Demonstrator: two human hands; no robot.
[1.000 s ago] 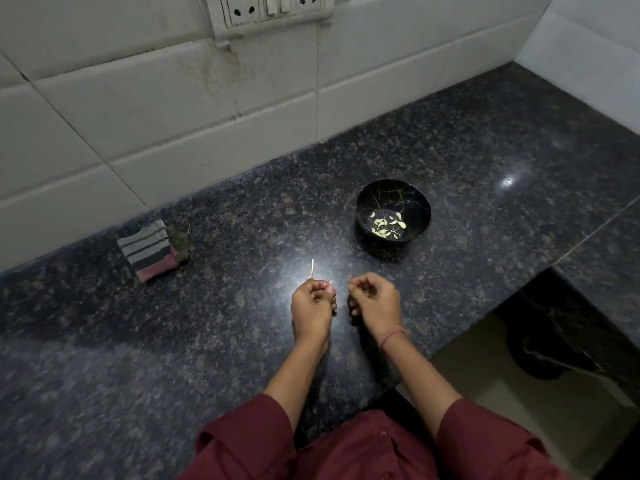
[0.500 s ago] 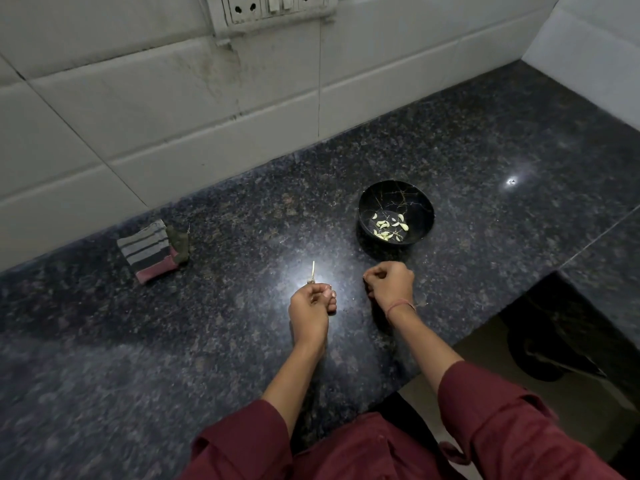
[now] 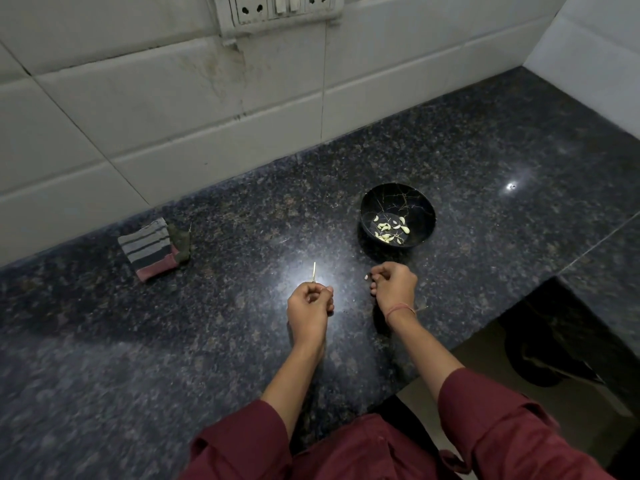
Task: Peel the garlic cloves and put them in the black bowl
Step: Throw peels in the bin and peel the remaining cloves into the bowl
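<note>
No text, label, brand or number is readable: the far-wall socket panel (image 3: 277,8), black bowl (image 3: 417,206) and left striped cloth (image 3: 148,247) show none.

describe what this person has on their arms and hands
Dark red cloth sleeves, loose and pushed up towards the elbows: left sleeve, right sleeve. The left hand and right hand are bare, no gloves. A thin reddish thread circles the right wrist.
</note>
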